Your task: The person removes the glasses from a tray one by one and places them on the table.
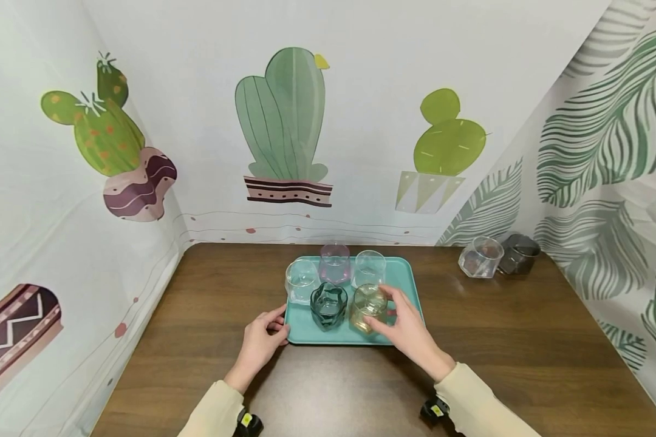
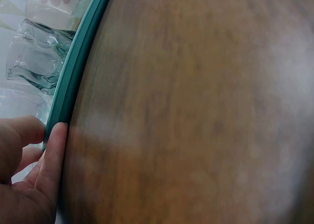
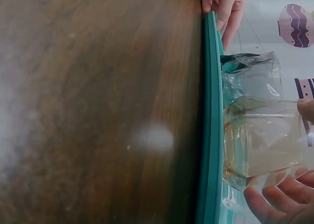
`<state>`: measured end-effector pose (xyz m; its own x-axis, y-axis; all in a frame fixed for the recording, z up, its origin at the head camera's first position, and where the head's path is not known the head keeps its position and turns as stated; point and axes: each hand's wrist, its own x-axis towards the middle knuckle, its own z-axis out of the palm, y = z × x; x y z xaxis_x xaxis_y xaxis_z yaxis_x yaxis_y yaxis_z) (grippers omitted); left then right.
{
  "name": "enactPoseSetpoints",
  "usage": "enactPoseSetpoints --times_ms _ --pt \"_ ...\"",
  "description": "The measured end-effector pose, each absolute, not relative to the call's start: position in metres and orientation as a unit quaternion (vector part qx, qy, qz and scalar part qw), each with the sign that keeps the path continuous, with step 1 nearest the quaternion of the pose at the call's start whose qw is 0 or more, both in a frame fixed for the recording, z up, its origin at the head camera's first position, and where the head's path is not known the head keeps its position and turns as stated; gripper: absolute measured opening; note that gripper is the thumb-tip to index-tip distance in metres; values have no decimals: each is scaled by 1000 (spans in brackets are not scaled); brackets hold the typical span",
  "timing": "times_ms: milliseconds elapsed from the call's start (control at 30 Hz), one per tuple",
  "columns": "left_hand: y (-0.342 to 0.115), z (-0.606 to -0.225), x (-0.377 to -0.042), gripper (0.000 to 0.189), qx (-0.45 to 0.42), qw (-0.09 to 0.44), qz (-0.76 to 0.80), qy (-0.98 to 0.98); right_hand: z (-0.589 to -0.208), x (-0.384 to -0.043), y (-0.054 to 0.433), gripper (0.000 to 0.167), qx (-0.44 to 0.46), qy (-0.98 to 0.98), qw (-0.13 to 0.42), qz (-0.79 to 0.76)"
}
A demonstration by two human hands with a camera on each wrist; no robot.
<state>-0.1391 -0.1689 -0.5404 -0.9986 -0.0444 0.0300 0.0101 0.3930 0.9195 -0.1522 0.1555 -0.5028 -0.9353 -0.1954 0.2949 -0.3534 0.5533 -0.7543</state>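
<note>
Pinching the rim of the tray (image 1: 300, 332) at its near left corner with the left hand (image 1: 261, 337), presumably to stop any slide along the table (image 1: 328, 388). Gripping the amber glass (image 1: 367, 301) with the right hand (image 1: 410, 331), thumb and fingers clamped on opposite walls, likely for an even hold on smooth glass. Holding it at the tray's front right, just right of the dark green glass (image 1: 328, 308); cannot tell about contact between base and tray. Having the left clear glass (image 1: 302, 280), pink glass (image 1: 335, 265) and right clear glass (image 1: 369, 268) behind, apparently to spare the front for the darker pair. Reaching in with both forearms (image 1: 215, 409) from the near side, angled inward toward the tray. Setting the left hand low beside the corner with bent fingers; holding the right hand higher, at the tray's right side, with the thumb nearer and the fingers round the amber glass's right side.
</note>
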Motion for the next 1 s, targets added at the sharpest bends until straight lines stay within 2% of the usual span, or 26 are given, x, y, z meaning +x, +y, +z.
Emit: enactPoseSetpoints --times_ms 533,1000 --pt "-169 -543 -140 47 7 28 -548 -836 -500 -144 180 64 147 -876 129 441" --pt "-169 -541 -139 47 6 31 -540 -841 -486 -161 225 65 86 -888 163 421"
